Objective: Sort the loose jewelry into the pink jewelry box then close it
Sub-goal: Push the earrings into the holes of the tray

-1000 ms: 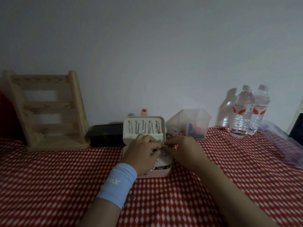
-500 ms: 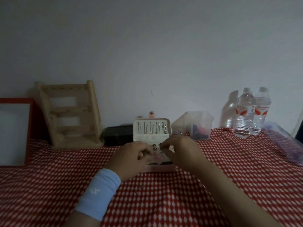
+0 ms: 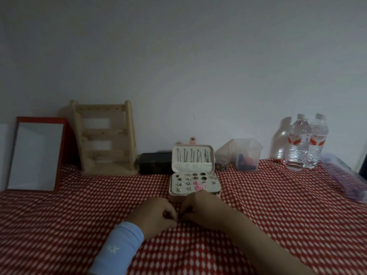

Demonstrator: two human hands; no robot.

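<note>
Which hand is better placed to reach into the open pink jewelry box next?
Right, probably. The right hand sits directly before the front edge of the pink jewelry box; the left hand lies off to the left, farther back.

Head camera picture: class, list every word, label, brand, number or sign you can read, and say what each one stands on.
"X": a white mark of roughly that shape, on the light blue wristband.
Red and white labels on the two water bottles: the print is too blurred to read.
Pink jewelry box: no text can be made out.
</note>
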